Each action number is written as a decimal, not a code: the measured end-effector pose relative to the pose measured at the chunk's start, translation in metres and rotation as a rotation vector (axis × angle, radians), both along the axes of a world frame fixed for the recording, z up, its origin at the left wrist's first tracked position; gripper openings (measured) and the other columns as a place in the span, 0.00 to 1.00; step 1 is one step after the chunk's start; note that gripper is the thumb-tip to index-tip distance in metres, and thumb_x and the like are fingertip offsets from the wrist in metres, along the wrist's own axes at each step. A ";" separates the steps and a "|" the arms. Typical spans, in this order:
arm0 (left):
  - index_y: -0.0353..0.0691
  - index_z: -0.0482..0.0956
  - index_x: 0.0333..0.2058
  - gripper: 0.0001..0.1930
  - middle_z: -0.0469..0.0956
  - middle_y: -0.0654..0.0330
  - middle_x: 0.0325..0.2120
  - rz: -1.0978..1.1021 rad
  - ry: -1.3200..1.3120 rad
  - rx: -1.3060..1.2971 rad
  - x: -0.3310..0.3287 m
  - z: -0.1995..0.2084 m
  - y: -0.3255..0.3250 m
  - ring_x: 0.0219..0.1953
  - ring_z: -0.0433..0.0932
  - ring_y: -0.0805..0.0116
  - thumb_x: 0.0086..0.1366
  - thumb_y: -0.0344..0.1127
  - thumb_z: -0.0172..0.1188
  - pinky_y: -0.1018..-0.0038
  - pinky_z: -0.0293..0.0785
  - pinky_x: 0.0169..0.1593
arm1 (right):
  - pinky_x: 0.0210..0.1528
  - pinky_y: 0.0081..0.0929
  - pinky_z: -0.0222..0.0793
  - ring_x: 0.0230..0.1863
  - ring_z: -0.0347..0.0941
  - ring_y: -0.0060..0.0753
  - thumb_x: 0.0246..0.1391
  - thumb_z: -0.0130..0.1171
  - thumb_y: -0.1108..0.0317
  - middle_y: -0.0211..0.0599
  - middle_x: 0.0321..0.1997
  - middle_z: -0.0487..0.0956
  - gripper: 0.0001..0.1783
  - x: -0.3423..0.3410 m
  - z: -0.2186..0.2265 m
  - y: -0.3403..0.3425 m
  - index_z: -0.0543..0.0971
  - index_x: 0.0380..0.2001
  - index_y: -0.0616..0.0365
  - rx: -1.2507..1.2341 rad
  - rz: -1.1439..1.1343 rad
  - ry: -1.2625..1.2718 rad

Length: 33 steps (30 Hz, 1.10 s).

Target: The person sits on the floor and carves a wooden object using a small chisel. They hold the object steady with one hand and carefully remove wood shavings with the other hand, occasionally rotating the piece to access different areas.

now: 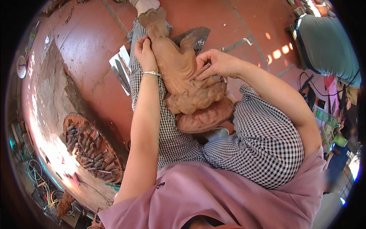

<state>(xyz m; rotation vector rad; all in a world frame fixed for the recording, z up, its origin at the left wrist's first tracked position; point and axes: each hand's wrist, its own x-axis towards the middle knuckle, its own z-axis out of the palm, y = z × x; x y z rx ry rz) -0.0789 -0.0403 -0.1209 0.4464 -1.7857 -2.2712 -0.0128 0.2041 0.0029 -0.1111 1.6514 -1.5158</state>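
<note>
A brown carved wooden statue [173,65] lies slantwise between my legs, with draped folds on its body, a lumpy, cloud-like base [198,95] and a rounded reddish-brown end nearest me. My left hand [145,53] has its fingers curled against the statue's left side near its narrow far part, steadying it. In my right hand [219,65], a small, thin brown strip [201,72], perhaps folded sandpaper, is pinched between the fingers. The strip touches the folds just above the lumpy base. My right fingertips partly hide it.
At my left, a large slab of wood [57,84] has a hollow filled with several dark-handled carving tools [95,152]. White paper and a dark blade [121,76] lie beside my left leg. A grey-green cushioned seat [328,45] stands at far right on red floor tiles [251,19].
</note>
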 end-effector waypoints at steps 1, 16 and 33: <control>0.30 0.78 0.41 0.09 0.79 0.60 0.36 -0.010 -0.008 0.021 0.000 0.001 0.004 0.37 0.74 0.73 0.65 0.28 0.55 0.77 0.72 0.43 | 0.43 0.23 0.72 0.45 0.78 0.22 0.49 0.68 0.77 0.30 0.30 0.81 0.08 0.003 0.005 -0.001 0.76 0.24 0.60 -0.010 0.013 0.030; 0.30 0.78 0.41 0.08 0.79 0.60 0.35 -0.001 0.008 0.047 0.001 0.007 0.012 0.35 0.75 0.74 0.66 0.28 0.55 0.79 0.73 0.41 | 0.29 0.13 0.64 0.31 0.71 0.14 0.56 0.67 0.66 0.26 0.32 0.80 0.10 0.009 0.005 0.028 0.74 0.30 0.55 0.033 -0.326 -0.126; 0.30 0.78 0.40 0.07 0.79 0.60 0.35 0.013 0.005 0.028 -0.002 0.009 0.014 0.35 0.75 0.75 0.66 0.27 0.55 0.79 0.73 0.40 | 0.26 0.20 0.73 0.33 0.76 0.19 0.58 0.59 0.75 0.46 0.45 0.81 0.09 0.021 0.009 -0.002 0.68 0.29 0.59 0.267 -0.263 0.069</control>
